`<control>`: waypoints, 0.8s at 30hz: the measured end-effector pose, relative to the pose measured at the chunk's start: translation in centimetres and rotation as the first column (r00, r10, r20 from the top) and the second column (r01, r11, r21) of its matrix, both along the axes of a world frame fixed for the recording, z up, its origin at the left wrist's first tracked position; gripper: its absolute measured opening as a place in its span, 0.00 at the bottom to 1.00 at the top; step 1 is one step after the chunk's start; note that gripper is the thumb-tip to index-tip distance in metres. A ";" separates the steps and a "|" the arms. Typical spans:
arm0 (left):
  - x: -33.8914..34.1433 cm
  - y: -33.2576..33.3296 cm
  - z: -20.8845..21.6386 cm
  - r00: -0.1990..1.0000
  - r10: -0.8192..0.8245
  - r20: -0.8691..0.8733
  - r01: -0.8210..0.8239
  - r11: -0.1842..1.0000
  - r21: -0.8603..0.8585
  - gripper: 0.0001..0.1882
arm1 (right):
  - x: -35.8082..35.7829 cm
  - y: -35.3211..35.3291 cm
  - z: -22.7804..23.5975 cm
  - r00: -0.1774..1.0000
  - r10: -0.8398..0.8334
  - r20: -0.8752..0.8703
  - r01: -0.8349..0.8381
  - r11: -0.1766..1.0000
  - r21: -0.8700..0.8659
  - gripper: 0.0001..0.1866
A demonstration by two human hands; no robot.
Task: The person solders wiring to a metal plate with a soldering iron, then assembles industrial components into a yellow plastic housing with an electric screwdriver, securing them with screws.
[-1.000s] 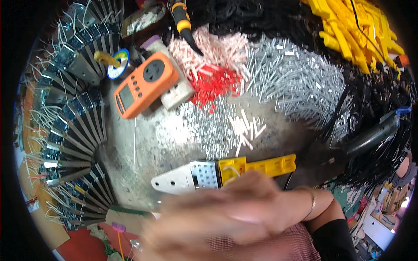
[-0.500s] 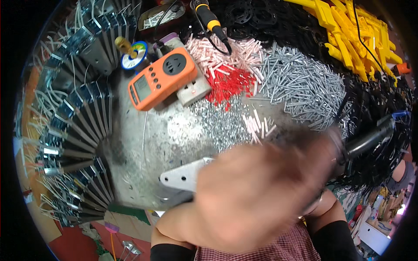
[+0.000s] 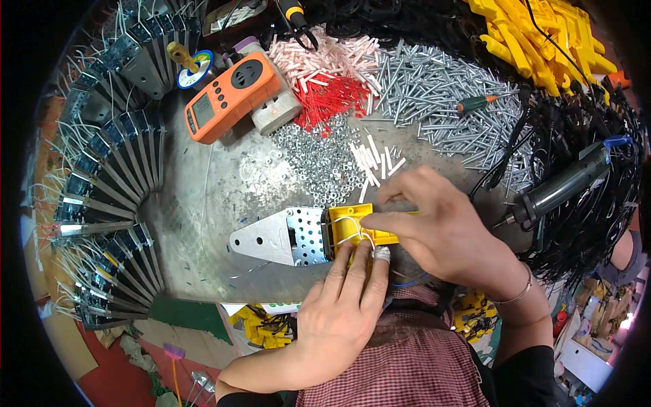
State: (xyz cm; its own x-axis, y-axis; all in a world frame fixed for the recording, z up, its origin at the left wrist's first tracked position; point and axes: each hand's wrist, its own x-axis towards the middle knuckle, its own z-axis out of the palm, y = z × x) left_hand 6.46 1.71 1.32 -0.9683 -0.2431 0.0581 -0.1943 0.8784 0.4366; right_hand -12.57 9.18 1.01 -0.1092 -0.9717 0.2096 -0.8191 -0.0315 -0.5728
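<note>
A flat metal iron-like part lies in front of me, with a grey tapered plate (image 3: 261, 237) and a perforated metal box section (image 3: 308, 234). At its right end sits an uncovered yellow plastic handle shell (image 3: 351, 213), with white wires (image 3: 347, 219) looping inside. My left hand (image 3: 336, 315) lies with outstretched fingers along the shell's near side, fingertips at the wires; one fingertip has a pale wrap. My right hand (image 3: 444, 230) hovers over the shell's right part, thumb and forefinger apart, the thumb tip by the wires. Its other fingers are partly hidden.
Heaps of silver rods (image 3: 441, 95), red sleeves (image 3: 329, 102), pale pink tubes (image 3: 325, 57) and small nuts (image 3: 315, 163) cover the back. An orange power meter (image 3: 230, 95) stands left of them. An electric screwdriver (image 3: 563, 186) is at right; metal parts (image 3: 129, 163) line the left.
The blurred hands that covered the work have parted, revealing the yellow shell and wires. My left hand now rests on it. A small green-handled tool now lies on the rods. The view has shifted.
</note>
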 end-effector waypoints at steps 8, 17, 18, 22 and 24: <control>-1.6 1.0 -0.1 0.987 0.009 0.158 0.007 0.995 -0.101 0.37 | -0.1 1.0 -1.8 1.000 -0.023 0.004 0.022 0.998 0.059 0.16; -2.0 0.3 0.4 0.988 -0.038 0.151 0.060 0.988 -0.143 0.38 | -2.2 9.2 -0.2 0.867 -0.300 -0.398 0.380 0.914 0.140 0.20; -2.0 0.2 0.3 0.987 -0.038 0.154 0.060 0.988 -0.145 0.38 | -2.3 9.4 -0.8 0.834 -0.283 -0.473 0.371 0.923 0.104 0.19; -2.0 -1.0 -1.0 0.995 -0.090 0.033 0.094 0.977 -0.194 0.26 | -2.6 9.5 0.8 0.898 -0.207 -0.389 0.263 0.960 0.096 0.16; -2.0 -2.0 -1.5 0.987 -0.148 -0.067 0.128 0.962 -0.239 0.14 | -2.5 9.2 2.0 0.935 -0.189 -0.299 0.198 0.980 0.001 0.15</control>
State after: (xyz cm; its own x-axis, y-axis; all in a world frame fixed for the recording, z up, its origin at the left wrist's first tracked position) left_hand 4.49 -0.28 -0.15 -0.9808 -0.0775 0.1792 -0.0357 0.9736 0.2255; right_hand -15.05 18.35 3.00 -0.2333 -0.9443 0.2319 -0.9401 0.1581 -0.3020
